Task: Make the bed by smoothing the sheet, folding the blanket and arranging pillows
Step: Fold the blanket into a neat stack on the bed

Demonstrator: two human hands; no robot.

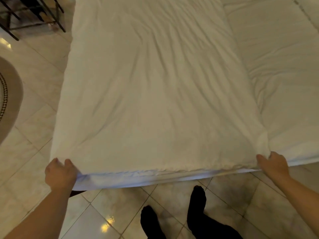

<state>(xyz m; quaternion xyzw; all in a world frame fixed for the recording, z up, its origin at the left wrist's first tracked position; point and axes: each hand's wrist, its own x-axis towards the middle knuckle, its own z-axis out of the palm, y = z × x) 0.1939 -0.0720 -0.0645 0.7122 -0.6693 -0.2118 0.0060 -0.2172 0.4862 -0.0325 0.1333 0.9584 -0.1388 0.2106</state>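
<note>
A white blanket [155, 94], folded lengthwise into a long strip, lies wrinkled over the left part of the bed and runs away from me. My left hand [59, 173] grips its near left corner at the foot of the bed. My right hand [272, 163] grips its near right corner. To the right of the blanket the white sheet [283, 69] on the mattress lies bare with soft creases. No pillows are in view.
I stand on a pale tiled floor [34, 135] at the foot of the bed, my dark-socked feet [196, 204] just below its edge. A round rug [8, 100] lies at the left. Black metal furniture legs [34, 16] stand at the top left.
</note>
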